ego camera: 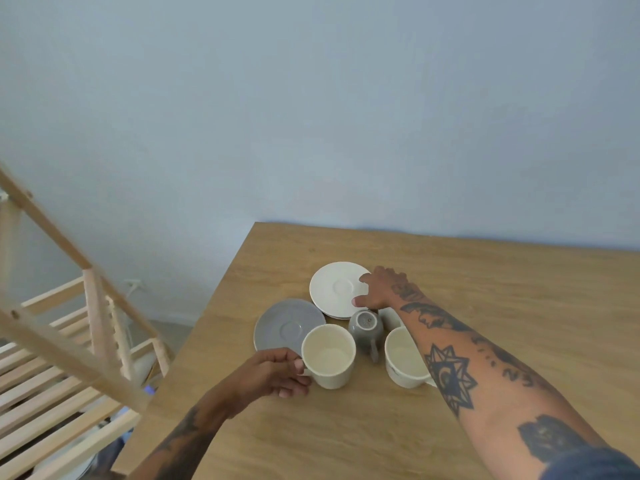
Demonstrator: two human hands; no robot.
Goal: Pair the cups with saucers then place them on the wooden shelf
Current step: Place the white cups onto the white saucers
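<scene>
Left hand [273, 372] grips empty cream cup [328, 355]; right hand [381, 287] on white saucer [334, 289].

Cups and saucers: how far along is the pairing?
Nothing is paired or shelved. The left hand grips a cream cup by its handle; the right hand touches the white saucer. The grey saucer, grey cup and wooden shelf wait.
</scene>
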